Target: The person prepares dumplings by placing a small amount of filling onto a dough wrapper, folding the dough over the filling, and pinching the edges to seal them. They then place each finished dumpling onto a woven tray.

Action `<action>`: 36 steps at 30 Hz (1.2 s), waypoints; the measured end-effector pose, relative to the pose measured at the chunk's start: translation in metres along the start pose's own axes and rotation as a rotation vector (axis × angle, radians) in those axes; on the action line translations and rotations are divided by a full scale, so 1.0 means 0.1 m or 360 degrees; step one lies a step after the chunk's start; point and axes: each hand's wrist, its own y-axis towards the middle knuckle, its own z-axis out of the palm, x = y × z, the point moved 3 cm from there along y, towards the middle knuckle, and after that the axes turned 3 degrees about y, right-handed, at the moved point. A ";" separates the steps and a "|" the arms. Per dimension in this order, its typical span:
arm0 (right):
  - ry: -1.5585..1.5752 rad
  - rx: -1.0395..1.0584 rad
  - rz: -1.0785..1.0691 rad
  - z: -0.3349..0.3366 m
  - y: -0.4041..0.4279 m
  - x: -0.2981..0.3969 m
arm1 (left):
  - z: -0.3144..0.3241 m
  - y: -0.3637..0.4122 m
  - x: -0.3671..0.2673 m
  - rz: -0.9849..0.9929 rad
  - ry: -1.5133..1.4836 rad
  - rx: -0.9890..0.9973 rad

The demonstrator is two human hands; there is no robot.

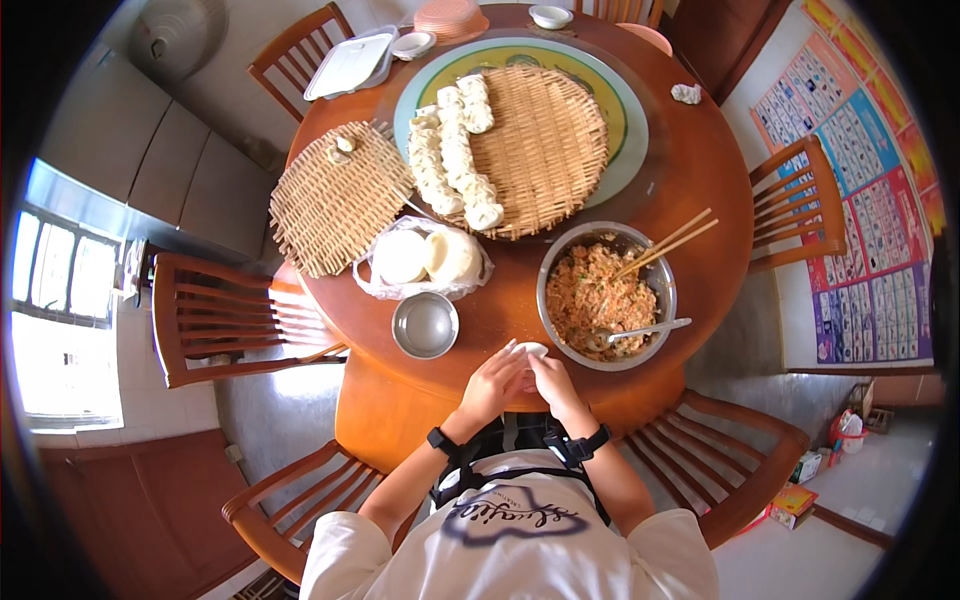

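Near the table's front edge, my left hand (493,382) and my right hand (553,382) come together around a white dumpling wrapper (534,349), whose far part shows above the fingers. My right fingers grip its edge; my left fingers lie against it, and their hold is partly hidden. Right of the hands stands a metal bowl of minced filling (600,289) with chopsticks (664,247) and a metal spoon (649,330) in it. A small metal bowl (425,325) is to the left, below a plastic bag of round wrappers (427,259). Rows of dumplings (454,157) lie on a round woven tray (544,150).
Another woven mat (337,202) lies at the left with small pieces on it. The large tray rests on a glass turntable (634,127). A lidded plastic container (352,64), white bowls (551,16) and a pink basket (450,21) stand at the back. Wooden chairs (802,206) surround the table.
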 end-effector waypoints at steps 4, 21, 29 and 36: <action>-0.0447 -0.0052 -0.0449 0.21 0.03 0.29 | -0.06 -0.11 0.12 -0.0845 -0.1148 -0.0591; -0.0830 -0.0156 -0.0852 0.98 0.17 0.84 | -0.97 0.05 0.55 -0.0884 -0.2843 -0.0671; -0.2170 0.0071 -0.1692 1.51 0.30 0.51 | -1.52 -0.25 0.86 -0.0712 -0.2457 -0.0769; -0.2306 0.0134 -0.1406 1.45 0.37 0.43 | -1.59 -0.10 0.85 -0.0688 -0.2695 -0.0797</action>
